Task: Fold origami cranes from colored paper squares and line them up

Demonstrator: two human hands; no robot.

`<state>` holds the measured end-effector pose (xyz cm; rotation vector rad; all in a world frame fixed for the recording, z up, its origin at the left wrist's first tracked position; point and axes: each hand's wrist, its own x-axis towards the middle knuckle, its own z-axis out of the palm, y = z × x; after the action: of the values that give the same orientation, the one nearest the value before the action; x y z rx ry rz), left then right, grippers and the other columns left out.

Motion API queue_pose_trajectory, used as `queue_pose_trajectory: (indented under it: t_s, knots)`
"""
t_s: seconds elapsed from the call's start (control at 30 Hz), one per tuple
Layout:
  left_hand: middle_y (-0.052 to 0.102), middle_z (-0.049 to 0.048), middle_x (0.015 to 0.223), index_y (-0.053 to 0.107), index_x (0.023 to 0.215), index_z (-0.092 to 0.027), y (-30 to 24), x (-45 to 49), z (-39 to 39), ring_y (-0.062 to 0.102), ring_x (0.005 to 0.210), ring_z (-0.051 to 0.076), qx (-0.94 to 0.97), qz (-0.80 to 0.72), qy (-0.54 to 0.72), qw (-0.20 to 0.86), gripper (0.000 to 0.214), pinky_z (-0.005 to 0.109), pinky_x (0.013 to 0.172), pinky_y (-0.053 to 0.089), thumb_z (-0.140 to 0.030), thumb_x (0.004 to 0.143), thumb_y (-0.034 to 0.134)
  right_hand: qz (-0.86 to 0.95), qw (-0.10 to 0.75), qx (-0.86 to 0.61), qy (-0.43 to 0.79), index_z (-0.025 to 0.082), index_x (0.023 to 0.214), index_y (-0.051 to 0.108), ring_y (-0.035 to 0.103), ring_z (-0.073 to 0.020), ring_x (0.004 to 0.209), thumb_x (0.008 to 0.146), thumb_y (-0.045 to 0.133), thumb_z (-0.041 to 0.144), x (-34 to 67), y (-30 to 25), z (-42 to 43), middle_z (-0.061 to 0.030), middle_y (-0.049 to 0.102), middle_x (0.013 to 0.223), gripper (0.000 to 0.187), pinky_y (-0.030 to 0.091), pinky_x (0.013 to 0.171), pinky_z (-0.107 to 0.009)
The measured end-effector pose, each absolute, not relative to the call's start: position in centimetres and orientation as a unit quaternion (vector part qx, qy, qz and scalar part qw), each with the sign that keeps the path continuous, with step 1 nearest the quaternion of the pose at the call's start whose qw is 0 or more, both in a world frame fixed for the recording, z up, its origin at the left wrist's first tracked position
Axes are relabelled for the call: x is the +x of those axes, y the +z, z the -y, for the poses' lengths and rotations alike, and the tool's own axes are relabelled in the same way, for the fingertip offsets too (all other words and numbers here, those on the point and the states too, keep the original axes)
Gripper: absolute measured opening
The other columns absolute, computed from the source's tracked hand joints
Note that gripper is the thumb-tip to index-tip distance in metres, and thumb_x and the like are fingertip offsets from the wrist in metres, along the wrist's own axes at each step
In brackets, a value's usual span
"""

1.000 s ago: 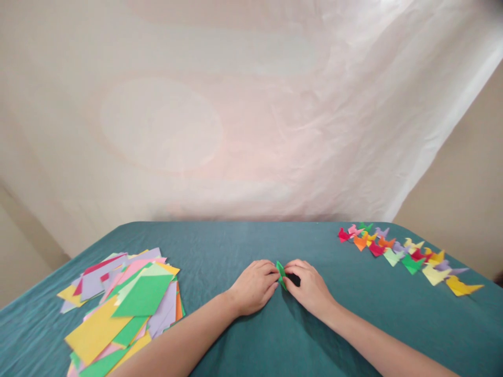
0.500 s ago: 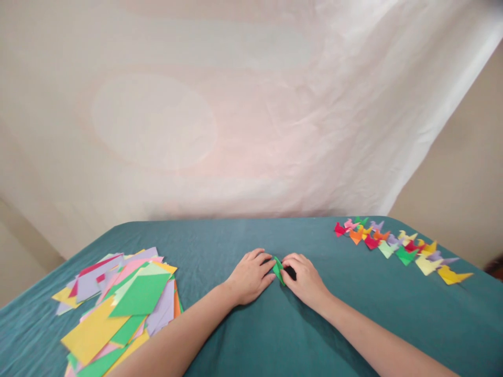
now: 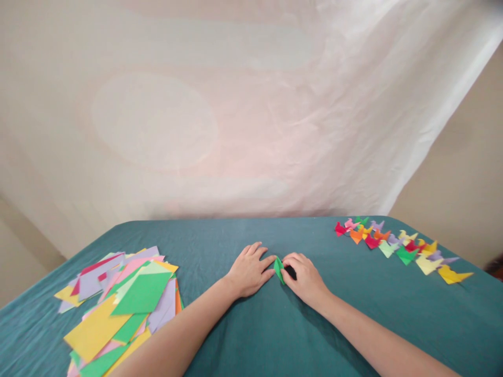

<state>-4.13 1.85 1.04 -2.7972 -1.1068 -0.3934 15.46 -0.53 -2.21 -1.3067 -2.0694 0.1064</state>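
A small folded green paper piece (image 3: 279,269) lies on the teal tablecloth (image 3: 251,335) between my two hands. My right hand (image 3: 305,278) has its fingers curled and pinches the right side of the green piece. My left hand (image 3: 249,270) lies flat on the cloth with fingers stretched out and slightly spread, its fingertips touching the left edge of the piece.
A loose pile of coloured paper sheets (image 3: 121,306) covers the left part of the table. A row of several small folded paper figures (image 3: 396,246) runs along the far right. A creased white sheet (image 3: 243,104) hangs behind the table.
My left hand has uncurled from a pinch on the green piece to a flat, spread hand. The right hand stays pinched on it. The view shifted slightly.
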Motion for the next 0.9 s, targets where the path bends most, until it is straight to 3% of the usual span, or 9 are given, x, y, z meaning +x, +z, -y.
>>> queue_pose_trajectory:
  t_s: [0.9]
  knots:
    - [0.051, 0.0065, 0.118, 0.051, 0.118, -0.024, 1.2, -3.9, -1.4, 0.034, 0.123, 0.024, -0.928, 0.344, -0.135, 0.053, 0.033, 0.041, 0.101, 0.030, -0.038, 0.092, 0.037, 0.832, 0.282, -0.475, -0.056, 0.018, 0.094, 0.061, 0.054, -0.0208, 0.088, 0.086, 0.047, 0.018, 14.7, -1.4, 1.7, -0.0076, 0.062, 0.095, 0.017, 0.042, 0.078, -0.034]
